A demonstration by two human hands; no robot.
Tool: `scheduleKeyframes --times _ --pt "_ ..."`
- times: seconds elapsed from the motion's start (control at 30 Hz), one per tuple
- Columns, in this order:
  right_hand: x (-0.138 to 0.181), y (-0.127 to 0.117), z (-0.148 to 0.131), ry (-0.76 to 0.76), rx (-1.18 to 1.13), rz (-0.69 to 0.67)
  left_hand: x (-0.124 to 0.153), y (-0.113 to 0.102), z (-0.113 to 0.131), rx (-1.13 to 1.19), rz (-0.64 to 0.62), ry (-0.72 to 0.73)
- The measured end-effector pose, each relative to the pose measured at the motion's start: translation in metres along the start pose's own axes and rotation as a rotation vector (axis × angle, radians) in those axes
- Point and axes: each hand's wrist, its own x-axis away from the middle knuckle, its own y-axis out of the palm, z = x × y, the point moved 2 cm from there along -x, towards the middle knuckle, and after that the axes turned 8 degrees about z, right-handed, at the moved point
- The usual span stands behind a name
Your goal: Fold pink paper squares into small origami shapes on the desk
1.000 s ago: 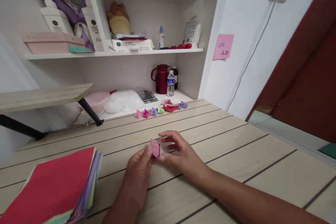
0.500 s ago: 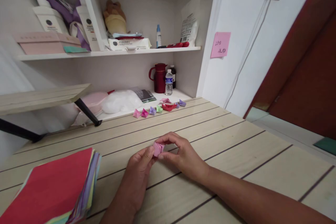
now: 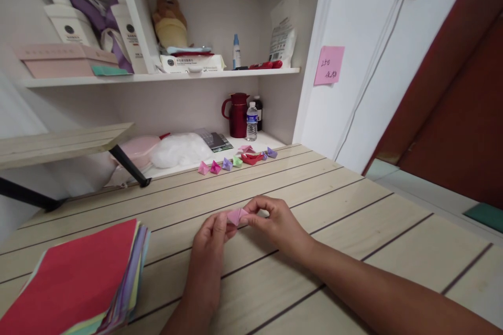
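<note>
A small folded piece of pink paper (image 3: 236, 216) is held just above the slatted table (image 3: 314, 199), between my two hands. My left hand (image 3: 212, 235) pinches its left end between thumb and fingers. On its right end, the thumb and forefinger of my right hand (image 3: 271, 220) are closed. Beyond my hands stands a row of small folded paper shapes, among them a red paper boat (image 3: 251, 158), a green one (image 3: 237, 162) and a magenta one (image 3: 215, 167). To the left of my hands lies a stack of coloured paper (image 3: 78, 272), red sheet on top.
Behind the table, a white shelf (image 3: 165, 77) holds a tissue pack and bottles. Below it stand a dark red jug (image 3: 238, 115), a water bottle (image 3: 252, 123) and a white plastic bag (image 3: 181, 150). A small raised stand (image 3: 66, 141) is at left.
The pink paper has been turned and now shows a wider, pointed shape between my fingers. My right hand has shifted slightly right, and the view has moved a little.
</note>
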Motion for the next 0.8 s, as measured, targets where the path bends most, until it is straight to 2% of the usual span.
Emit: scheduleKeyframes --times 0.1,0.17,0.23,0.3,0.43,0.63,0.8 --pt "-0.001 -0.001 0.0 0.022 -0.019 -0.007 0.001 0.003 -0.001 0.0 0.117 0.144" --pt "-0.001 -0.002 0.001 0.013 -0.014 -0.036 0.002 0.006 0.001 -0.021 0.063 0.182" --pt "-0.001 -0.002 0.001 -0.011 0.013 -0.069 0.004 0.008 0.003 -0.08 -0.052 0.143" --pt "0.0 -0.003 0.001 -0.03 0.053 -0.086 0.006 0.008 0.005 -0.138 -0.107 0.096" --pt "0.0 -0.005 -0.001 -0.019 0.118 -0.097 0.009 0.005 0.006 -0.146 -0.045 0.111" --pt "0.0 -0.008 -0.006 -0.076 0.212 -0.126 0.01 0.002 0.01 -0.3 -0.047 0.201" --pt "0.002 -0.009 -0.004 0.014 0.15 -0.143 0.01 -0.001 0.017 -0.273 -0.049 0.148"
